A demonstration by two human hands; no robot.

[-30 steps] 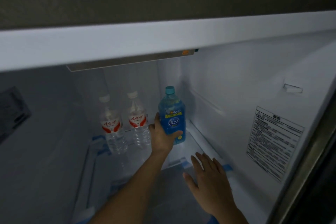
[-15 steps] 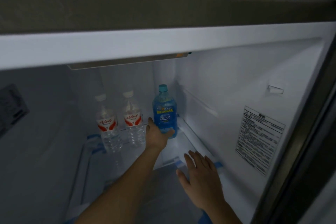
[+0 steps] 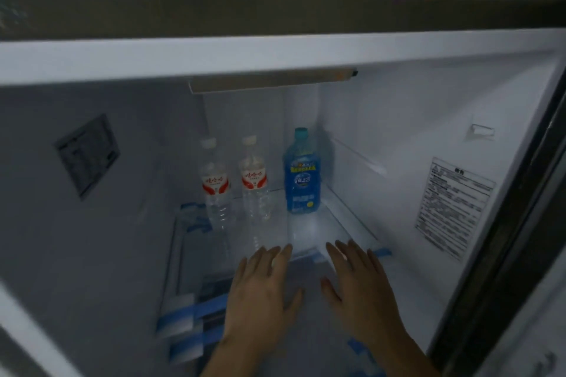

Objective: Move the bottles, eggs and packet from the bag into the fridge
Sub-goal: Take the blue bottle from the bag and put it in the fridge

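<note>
Looking into the open fridge [image 3: 382, 119], we find both hands inside the compartment, and neither holds anything. The left hand [image 3: 260, 288] is palm down with its fingers straight and close together. The right hand [image 3: 358, 281] lies just beside it in the same attitude, fingers slightly spread. We cannot tell whether the palms rest on the shelf [image 3: 312, 226] or hover above it.

Three bottles stand upright beyond the fingertips, near the back wall and apart from both hands. The blue bottle [image 3: 301, 180] stands ahead of the gap between the hands. A clear bottle [image 3: 255, 184] with a red label stands ahead of the left hand, and a second clear bottle [image 3: 216, 190] stands further to that hand's left. Strips of blue tape [image 3: 183, 320] mark the shelf edge left of the left hand. A printed label [image 3: 453, 208] is on the wall to the right of the right hand.

The bag, eggs and packet are not in view. We judge the bottle stage to be finished or nearly so, with the hands between items. The next move calls for drawing both hands back without brushing the bottles, then fetching the eggs or packet from the bag. The eggs will need a gentle, level carry. Free shelf space lies directly ahead of the hands.
</note>
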